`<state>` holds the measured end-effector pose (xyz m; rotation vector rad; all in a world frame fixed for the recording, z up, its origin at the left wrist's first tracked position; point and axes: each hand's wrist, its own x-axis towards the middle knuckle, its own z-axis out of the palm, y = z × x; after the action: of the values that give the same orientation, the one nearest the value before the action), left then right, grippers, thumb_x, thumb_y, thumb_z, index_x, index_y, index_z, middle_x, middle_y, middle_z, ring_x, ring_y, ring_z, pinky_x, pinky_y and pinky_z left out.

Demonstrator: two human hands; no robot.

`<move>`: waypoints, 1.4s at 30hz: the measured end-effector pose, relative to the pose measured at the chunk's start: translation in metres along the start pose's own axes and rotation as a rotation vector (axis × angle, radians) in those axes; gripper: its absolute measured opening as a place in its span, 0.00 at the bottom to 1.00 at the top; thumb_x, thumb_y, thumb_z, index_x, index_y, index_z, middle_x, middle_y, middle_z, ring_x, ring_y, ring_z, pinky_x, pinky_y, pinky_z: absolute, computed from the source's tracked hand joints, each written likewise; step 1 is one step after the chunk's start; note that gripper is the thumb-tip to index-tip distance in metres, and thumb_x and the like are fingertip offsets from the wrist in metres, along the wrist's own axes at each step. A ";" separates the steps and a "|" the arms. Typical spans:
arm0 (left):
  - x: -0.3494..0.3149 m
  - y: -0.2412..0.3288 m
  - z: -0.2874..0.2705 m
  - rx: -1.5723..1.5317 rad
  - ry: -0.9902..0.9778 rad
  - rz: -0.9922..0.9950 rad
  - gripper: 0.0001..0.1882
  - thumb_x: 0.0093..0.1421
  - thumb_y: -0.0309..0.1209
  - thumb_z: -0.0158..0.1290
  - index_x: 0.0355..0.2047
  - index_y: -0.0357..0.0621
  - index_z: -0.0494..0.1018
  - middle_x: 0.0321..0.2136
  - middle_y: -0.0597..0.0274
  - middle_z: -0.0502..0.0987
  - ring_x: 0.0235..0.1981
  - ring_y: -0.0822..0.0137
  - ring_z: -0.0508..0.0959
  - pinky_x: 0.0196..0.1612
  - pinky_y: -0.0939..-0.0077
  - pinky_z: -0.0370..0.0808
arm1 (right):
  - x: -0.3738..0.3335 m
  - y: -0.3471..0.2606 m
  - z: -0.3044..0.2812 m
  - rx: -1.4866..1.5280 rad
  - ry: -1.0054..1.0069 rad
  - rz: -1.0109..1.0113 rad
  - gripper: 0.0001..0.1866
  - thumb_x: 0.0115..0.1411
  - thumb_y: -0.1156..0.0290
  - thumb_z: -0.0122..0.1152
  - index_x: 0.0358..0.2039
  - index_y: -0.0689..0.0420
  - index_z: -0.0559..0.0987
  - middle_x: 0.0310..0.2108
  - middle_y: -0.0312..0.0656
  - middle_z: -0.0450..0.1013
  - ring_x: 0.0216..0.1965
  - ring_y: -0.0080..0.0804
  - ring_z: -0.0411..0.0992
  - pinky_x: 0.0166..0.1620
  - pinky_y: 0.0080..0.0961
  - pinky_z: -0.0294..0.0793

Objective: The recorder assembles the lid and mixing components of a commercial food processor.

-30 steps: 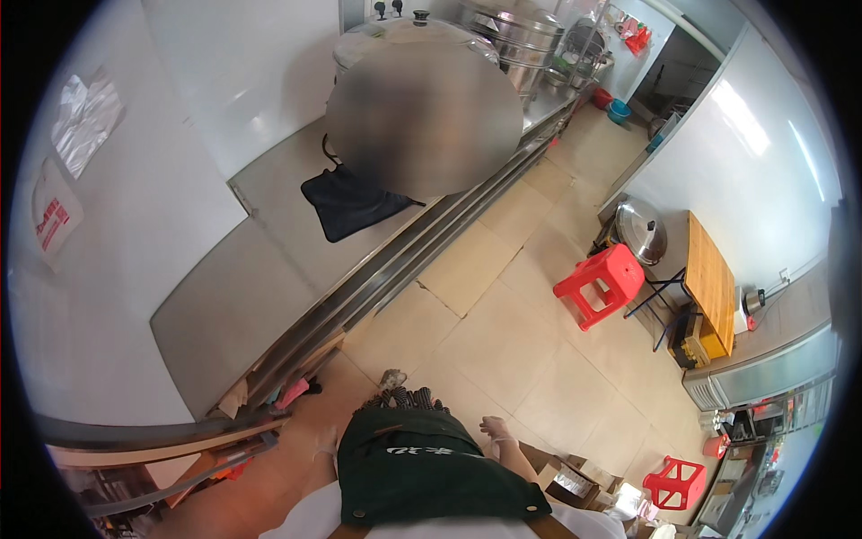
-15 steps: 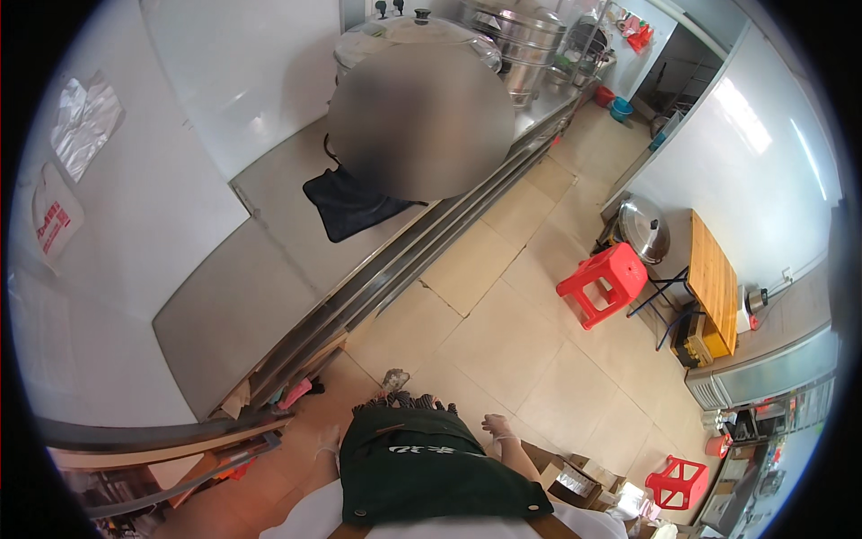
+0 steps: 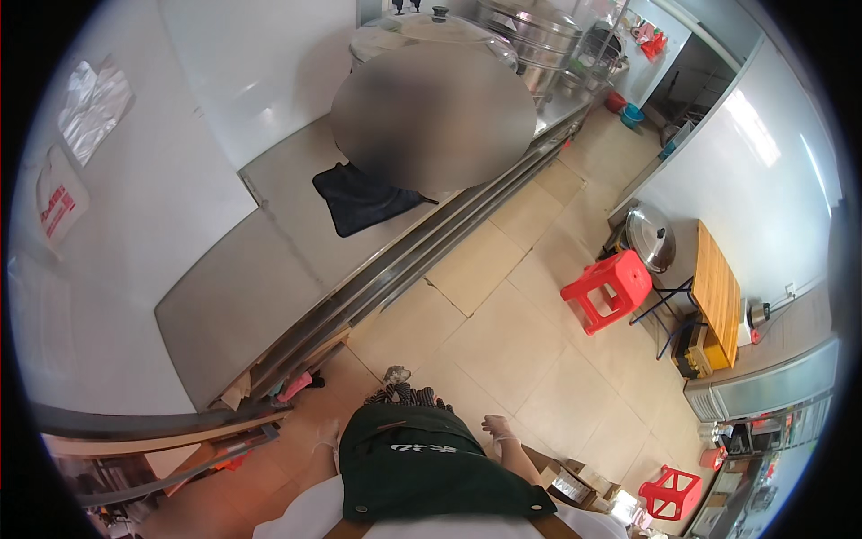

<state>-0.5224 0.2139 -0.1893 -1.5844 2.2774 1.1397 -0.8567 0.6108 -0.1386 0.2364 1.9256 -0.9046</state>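
Note:
My right hand (image 3: 494, 426) hangs beside the dark green apron (image 3: 422, 476), over the tiled floor. Its fingers look loosely bent and apart, with nothing visible in them. On the apron's other side, my left hand (image 3: 330, 435) hangs low near the counter's end. It is small and partly hidden, so its fingers cannot be made out. Both wrists seem to carry clear, thin glove cuffs. Ahead on the left, a black cloth-like item (image 3: 364, 199) lies on the grey steel counter (image 3: 260, 269), away from both hands. A large blurred patch hides what is behind it.
A big lidded pot (image 3: 431, 31) and stacked steel steamers (image 3: 530, 45) stand along the counter. To the right are a red stool (image 3: 608, 289), a lidded pan (image 3: 650, 238) and a wooden folding table (image 3: 716, 283). Cardboard boxes (image 3: 575, 481) and another red stool (image 3: 672, 492) sit behind right.
My view has shifted slightly, so the counter and its pots appear a little farther right. Both hands stay hanging at my sides. The blurred patch now covers the black item's strap.

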 end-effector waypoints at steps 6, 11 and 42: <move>-0.009 0.013 -0.011 0.043 -0.069 -0.030 0.20 0.60 0.36 0.39 0.36 0.36 0.79 0.41 0.39 0.77 0.43 0.42 0.77 0.48 0.50 0.71 | -0.009 -0.022 0.005 0.053 0.068 0.058 0.13 0.59 0.65 0.49 0.37 0.58 0.77 0.38 0.43 0.80 0.32 0.30 0.78 0.29 0.30 0.70; -0.008 0.029 -0.021 0.111 -0.128 -0.029 0.21 0.60 0.37 0.38 0.37 0.36 0.78 0.42 0.39 0.77 0.45 0.41 0.76 0.49 0.49 0.70 | -0.010 -0.022 0.006 0.030 0.071 0.070 0.15 0.59 0.64 0.50 0.40 0.58 0.77 0.39 0.42 0.79 0.35 0.32 0.78 0.31 0.29 0.70; -0.013 0.023 0.000 0.034 -0.105 -0.015 0.20 0.59 0.36 0.40 0.37 0.38 0.79 0.42 0.41 0.77 0.44 0.42 0.77 0.49 0.50 0.71 | -0.002 -0.003 -0.003 0.039 0.089 0.041 0.14 0.59 0.65 0.49 0.37 0.59 0.78 0.36 0.44 0.80 0.33 0.32 0.78 0.29 0.29 0.71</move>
<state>-0.5361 0.2270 -0.1715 -1.4896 2.2033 1.1462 -0.8589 0.6111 -0.1351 0.3433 1.9787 -0.9182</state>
